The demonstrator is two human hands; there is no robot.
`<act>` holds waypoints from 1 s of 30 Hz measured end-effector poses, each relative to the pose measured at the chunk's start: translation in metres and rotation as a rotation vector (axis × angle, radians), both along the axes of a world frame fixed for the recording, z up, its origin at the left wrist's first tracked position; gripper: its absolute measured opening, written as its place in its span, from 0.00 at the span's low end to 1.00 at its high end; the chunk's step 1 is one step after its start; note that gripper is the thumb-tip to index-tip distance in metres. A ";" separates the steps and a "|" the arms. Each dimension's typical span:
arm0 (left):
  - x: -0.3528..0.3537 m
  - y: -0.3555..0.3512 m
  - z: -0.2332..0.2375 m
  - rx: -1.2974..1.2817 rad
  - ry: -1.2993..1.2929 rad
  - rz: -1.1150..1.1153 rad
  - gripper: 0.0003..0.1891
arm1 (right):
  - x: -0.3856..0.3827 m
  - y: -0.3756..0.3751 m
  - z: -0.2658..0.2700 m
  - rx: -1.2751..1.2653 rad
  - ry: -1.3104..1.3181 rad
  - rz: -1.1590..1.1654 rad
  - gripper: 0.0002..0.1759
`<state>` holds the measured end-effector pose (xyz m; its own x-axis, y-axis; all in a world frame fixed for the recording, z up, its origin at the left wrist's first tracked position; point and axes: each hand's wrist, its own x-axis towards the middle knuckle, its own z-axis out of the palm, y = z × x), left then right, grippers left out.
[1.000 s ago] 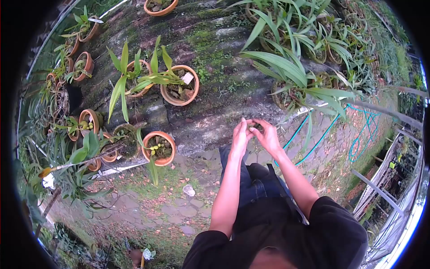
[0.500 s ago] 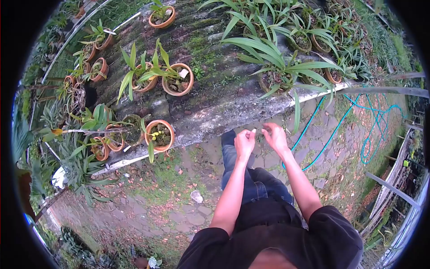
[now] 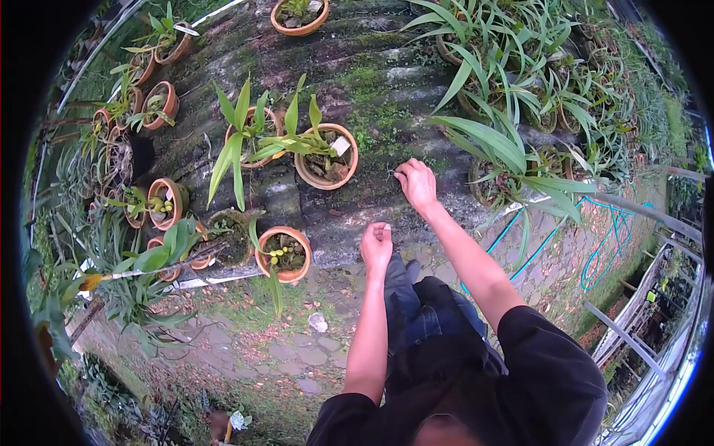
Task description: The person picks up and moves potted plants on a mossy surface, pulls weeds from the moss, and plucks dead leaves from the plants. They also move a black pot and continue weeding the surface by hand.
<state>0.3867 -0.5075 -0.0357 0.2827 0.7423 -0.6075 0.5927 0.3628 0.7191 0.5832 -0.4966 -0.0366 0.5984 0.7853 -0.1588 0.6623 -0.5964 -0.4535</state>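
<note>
My right hand (image 3: 418,186) reaches out over the mossy corrugated sheet (image 3: 349,215), thumb and fingers pinched together close to its surface. A thin pale sliver seems to show at those fingertips, too small to name. Nearer my body, over the sheet's front edge, my left hand (image 3: 377,251) is closed with curled fingers; whatever it may hold is hidden. Left of my right hand stands a clay pot (image 3: 326,157) with a broad-leaved plant and a white tag (image 3: 340,146). Another clay pot (image 3: 283,255) with small yellow-green bulbs sits left of my left hand.
Long-leaved potted plants (image 3: 513,163) crowd the right side of the sheet. More clay pots (image 3: 160,104) line the left edge. A teal hose (image 3: 595,260) lies on the stone paving at right, near a metal rail (image 3: 628,338).
My hands were close together in front of me. Now they are apart: the right has moved forward over the sheet, the left slightly left and down. The view has shifted.
</note>
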 end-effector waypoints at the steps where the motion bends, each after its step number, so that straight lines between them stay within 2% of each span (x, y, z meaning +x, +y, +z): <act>1: 0.000 0.001 -0.001 -0.011 0.022 -0.006 0.10 | 0.000 0.001 -0.001 0.034 0.028 -0.041 0.05; 4: -0.001 -0.002 -0.011 -0.080 -0.007 0.037 0.12 | 0.002 -0.003 -0.010 0.097 0.169 -0.160 0.03; 7: -0.003 0.001 -0.015 -0.153 -0.064 0.095 0.13 | 0.006 0.002 -0.005 0.237 0.986 -0.452 0.05; 8: -0.003 0.002 -0.014 -0.177 -0.084 0.114 0.13 | 0.009 -0.004 0.004 0.167 1.142 -0.488 0.08; 11: -0.002 0.006 -0.007 -0.242 -0.142 0.171 0.14 | -0.002 0.002 0.038 0.208 1.326 -0.504 0.08; 15: -0.005 0.000 -0.017 -0.173 -0.145 0.165 0.13 | -0.026 0.026 0.058 0.163 1.246 -0.375 0.08; 17: -0.008 -0.010 -0.034 -0.114 -0.165 0.167 0.13 | -0.043 0.050 0.050 0.247 1.142 -0.265 0.09; 19: -0.006 -0.010 -0.033 -0.112 -0.188 0.195 0.13 | -0.055 0.076 0.050 0.283 1.124 -0.272 0.11; 20: -0.006 -0.009 -0.030 -0.114 -0.195 0.200 0.13 | -0.060 0.086 0.049 0.276 0.927 -0.273 0.12; 23: -0.006 -0.008 -0.025 -0.110 -0.187 0.205 0.12 | -0.062 0.081 0.054 0.279 0.645 -0.250 0.12; 27: -0.005 -0.007 -0.021 -0.106 -0.159 0.204 0.12 | -0.047 0.038 0.029 0.276 0.619 -0.300 0.10; 30: -0.004 -0.005 -0.014 -0.119 -0.169 0.219 0.10 | -0.022 0.015 0.016 0.167 0.456 -0.317 0.08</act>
